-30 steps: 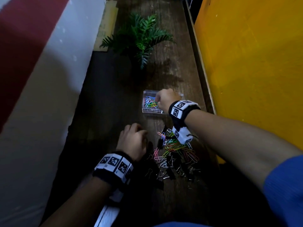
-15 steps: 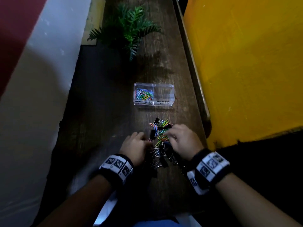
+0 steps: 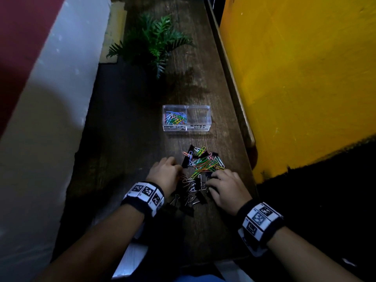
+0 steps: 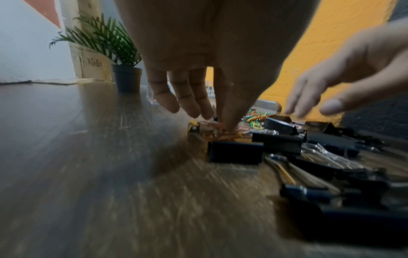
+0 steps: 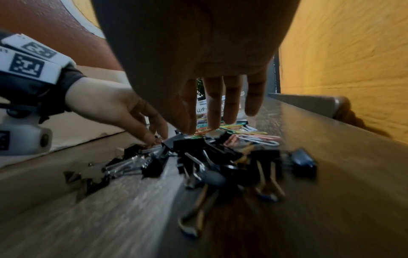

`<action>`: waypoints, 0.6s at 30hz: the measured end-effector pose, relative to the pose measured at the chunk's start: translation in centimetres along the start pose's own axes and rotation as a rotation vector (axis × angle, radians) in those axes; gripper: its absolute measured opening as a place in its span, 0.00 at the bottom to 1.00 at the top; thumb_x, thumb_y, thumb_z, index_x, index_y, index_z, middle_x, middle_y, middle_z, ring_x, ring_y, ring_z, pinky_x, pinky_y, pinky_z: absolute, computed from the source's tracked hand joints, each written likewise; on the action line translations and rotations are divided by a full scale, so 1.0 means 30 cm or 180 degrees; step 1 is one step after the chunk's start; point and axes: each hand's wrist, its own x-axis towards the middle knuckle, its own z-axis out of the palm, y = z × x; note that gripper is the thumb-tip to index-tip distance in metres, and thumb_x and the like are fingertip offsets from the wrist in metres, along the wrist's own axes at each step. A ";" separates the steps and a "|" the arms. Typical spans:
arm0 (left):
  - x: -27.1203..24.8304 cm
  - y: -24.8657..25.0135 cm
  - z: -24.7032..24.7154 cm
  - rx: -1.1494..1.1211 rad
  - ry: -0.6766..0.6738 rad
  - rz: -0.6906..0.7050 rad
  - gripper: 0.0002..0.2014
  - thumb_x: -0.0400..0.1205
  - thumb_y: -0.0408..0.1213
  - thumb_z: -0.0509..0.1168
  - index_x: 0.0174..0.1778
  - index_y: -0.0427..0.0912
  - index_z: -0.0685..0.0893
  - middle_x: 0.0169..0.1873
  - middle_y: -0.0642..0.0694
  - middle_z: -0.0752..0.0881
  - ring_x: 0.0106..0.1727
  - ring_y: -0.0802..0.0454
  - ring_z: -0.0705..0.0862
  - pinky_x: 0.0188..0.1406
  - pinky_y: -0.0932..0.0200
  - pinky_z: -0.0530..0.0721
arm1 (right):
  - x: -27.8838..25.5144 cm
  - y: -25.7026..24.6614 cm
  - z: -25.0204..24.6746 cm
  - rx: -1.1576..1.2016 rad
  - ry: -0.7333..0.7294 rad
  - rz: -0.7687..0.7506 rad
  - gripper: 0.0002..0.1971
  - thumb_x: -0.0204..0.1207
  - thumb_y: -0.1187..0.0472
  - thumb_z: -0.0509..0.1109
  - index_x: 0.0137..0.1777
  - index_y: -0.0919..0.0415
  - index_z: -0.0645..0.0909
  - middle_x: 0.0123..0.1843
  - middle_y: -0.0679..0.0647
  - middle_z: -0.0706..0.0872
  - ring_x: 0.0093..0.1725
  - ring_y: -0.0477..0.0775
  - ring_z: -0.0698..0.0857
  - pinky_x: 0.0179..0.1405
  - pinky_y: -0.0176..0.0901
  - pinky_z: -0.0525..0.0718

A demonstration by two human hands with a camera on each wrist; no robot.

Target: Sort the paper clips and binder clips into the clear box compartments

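The clear box [image 3: 186, 129] stands beyond the pile. Its left compartment holds coloured paper clips [image 3: 176, 118]; its right compartment [image 3: 198, 117], labelled for binder clips, looks bare. A mixed pile of paper clips [image 3: 203, 164] and black binder clips [image 3: 200, 197] lies on the wooden shelf. My left hand [image 3: 164, 174] is at the pile's left edge; thumb and forefinger meet on an orange paper clip [image 4: 220, 135]. My right hand [image 3: 225, 190] hovers over the binder clips [image 5: 192, 144], its fingers [image 5: 213, 113] straight and holding nothing.
A potted fern [image 3: 154, 43] stands farther back on the shelf. A yellow wall [image 3: 295, 78] and a raised rail [image 3: 234, 94] close off the right side. A white and red wall [image 3: 50, 88] runs along the left.
My right hand has come back from the clear box to the near right of the pile. My left hand stayed at the pile's left edge.
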 end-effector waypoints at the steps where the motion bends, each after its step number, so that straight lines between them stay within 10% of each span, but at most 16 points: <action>1: -0.001 0.000 0.002 0.0042 -0.0048 -0.0014 0.13 0.80 0.43 0.63 0.60 0.57 0.83 0.55 0.52 0.76 0.60 0.48 0.73 0.56 0.52 0.74 | 0.011 -0.009 -0.003 0.0004 0.0019 -0.0029 0.08 0.65 0.57 0.77 0.45 0.49 0.88 0.47 0.50 0.85 0.47 0.58 0.82 0.44 0.49 0.78; 8: 0.006 0.008 -0.005 -0.0097 0.0068 -0.0118 0.10 0.81 0.50 0.63 0.52 0.53 0.85 0.52 0.49 0.78 0.58 0.47 0.75 0.53 0.52 0.75 | 0.120 -0.071 -0.020 -0.0166 -0.0039 -0.0099 0.09 0.67 0.60 0.75 0.47 0.51 0.88 0.44 0.52 0.83 0.46 0.58 0.80 0.46 0.51 0.77; 18: 0.005 -0.038 -0.032 -0.2085 0.0940 -0.1210 0.02 0.75 0.43 0.72 0.40 0.53 0.84 0.34 0.53 0.89 0.39 0.51 0.88 0.44 0.51 0.87 | 0.190 -0.107 -0.035 -0.0176 -0.0494 -0.0388 0.08 0.72 0.59 0.71 0.50 0.52 0.87 0.45 0.52 0.82 0.49 0.58 0.79 0.52 0.50 0.74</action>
